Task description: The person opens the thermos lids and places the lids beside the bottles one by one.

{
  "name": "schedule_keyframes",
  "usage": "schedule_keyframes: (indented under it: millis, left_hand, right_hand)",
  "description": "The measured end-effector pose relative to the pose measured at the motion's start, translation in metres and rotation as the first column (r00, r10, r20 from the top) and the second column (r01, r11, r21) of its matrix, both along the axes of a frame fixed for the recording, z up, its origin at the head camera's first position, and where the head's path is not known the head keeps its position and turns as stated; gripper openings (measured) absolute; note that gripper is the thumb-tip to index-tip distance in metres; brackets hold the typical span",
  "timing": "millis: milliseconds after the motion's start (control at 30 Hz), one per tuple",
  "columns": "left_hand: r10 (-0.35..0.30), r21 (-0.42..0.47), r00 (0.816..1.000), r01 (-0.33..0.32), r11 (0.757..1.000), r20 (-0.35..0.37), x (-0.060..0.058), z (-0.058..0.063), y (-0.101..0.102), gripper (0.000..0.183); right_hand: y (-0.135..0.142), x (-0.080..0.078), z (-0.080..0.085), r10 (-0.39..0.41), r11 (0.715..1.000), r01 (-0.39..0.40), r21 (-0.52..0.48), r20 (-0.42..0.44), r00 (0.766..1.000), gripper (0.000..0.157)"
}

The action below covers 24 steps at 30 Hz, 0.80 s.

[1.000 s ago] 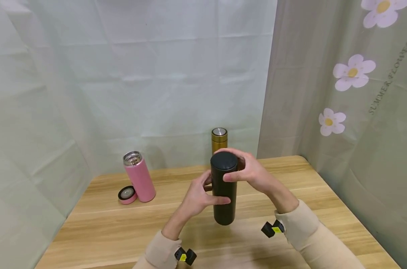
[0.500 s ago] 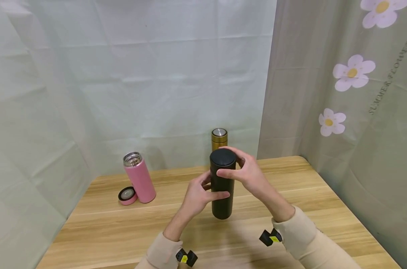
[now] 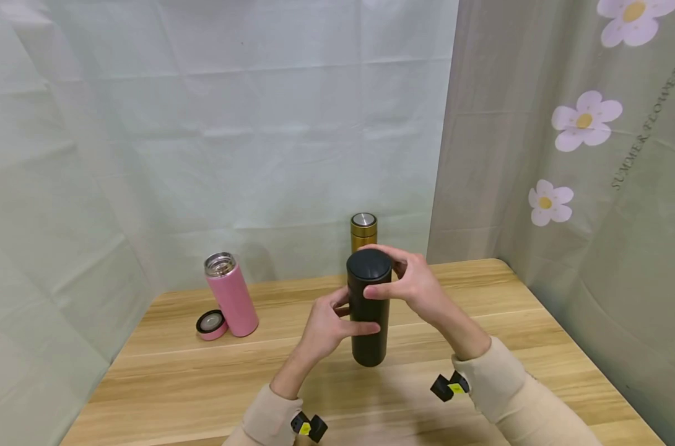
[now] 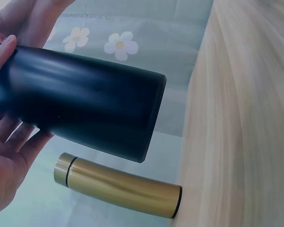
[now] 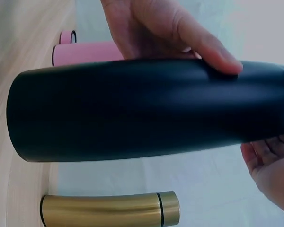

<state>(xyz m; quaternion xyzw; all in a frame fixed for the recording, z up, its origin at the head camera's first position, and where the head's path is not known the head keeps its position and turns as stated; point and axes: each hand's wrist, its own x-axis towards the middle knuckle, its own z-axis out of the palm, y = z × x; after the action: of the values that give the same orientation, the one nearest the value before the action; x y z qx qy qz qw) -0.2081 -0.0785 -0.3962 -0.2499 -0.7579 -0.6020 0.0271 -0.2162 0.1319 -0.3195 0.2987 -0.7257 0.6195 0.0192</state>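
A tall black thermos [image 3: 369, 347] hangs upright just off the wooden table, both hands on it. My left hand [image 3: 323, 325] grips its body around mid-height, thumb across the near side. Higher up, my right hand [image 3: 415, 285] holds it just below the flat black top, thumb in front and fingers around the back. In the left wrist view the thermos's base [image 4: 142, 113] is apart from the wood. Its far side is hidden in the head view.
A gold thermos [image 3: 364, 232] with its lid on stands behind the hands, mostly hidden. To the left stands an uncapped pink thermos [image 3: 234, 300], its pink lid [image 3: 212, 324] lying beside it on the wooden table [image 3: 204, 384]. Curtains hang behind and at the sides.
The black thermos has shifted slightly left and away, both hands keeping hold of it; it rose a little and then dipped slightly. The other thermoses stay put.
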Motion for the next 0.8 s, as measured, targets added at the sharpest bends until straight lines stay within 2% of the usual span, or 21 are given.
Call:
schedule_keyframes:
  millis: [267,367,467,633,700,800]
  left_hand:
    - [-0.071,0.002,0.997,0.071,0.997,-0.011,0.002,0.001,-0.002,0.061]
    - [-0.07,0.021,0.998,0.07,0.997,0.0,0.003,0.001,0.0,0.064]
    - [-0.02,0.042,1.0,0.02,0.999,0.008,0.003,0.001,0.002,0.066]
    - [0.104,0.043,0.994,-0.105,0.994,0.01,0.002,0.003,0.006,0.067]
    - [0.124,0.044,0.992,-0.124,0.991,0.005,0.002,0.003,0.006,0.068]
    - [0.118,0.044,0.993,-0.118,0.992,-0.007,0.002,0.002,0.006,0.068]
  right_hand:
    - [0.008,-0.006,0.001,0.192,0.981,-0.192,-0.008,0.011,0.981,0.06]
    - [0.007,-0.007,0.001,0.21,0.978,-0.21,-0.002,0.036,0.977,0.065]
    - [0.004,-0.004,0.0,0.165,0.986,-0.165,0.011,0.051,0.985,0.07]
    - [-0.005,0.003,-0.002,0.017,1.0,-0.018,0.017,0.023,1.0,0.071]
    - [-0.009,0.004,-0.003,-0.029,0.999,0.029,0.02,0.005,1.0,0.07]
    - [-0.012,0.006,-0.003,-0.08,0.997,0.081,0.021,-0.017,0.997,0.068]
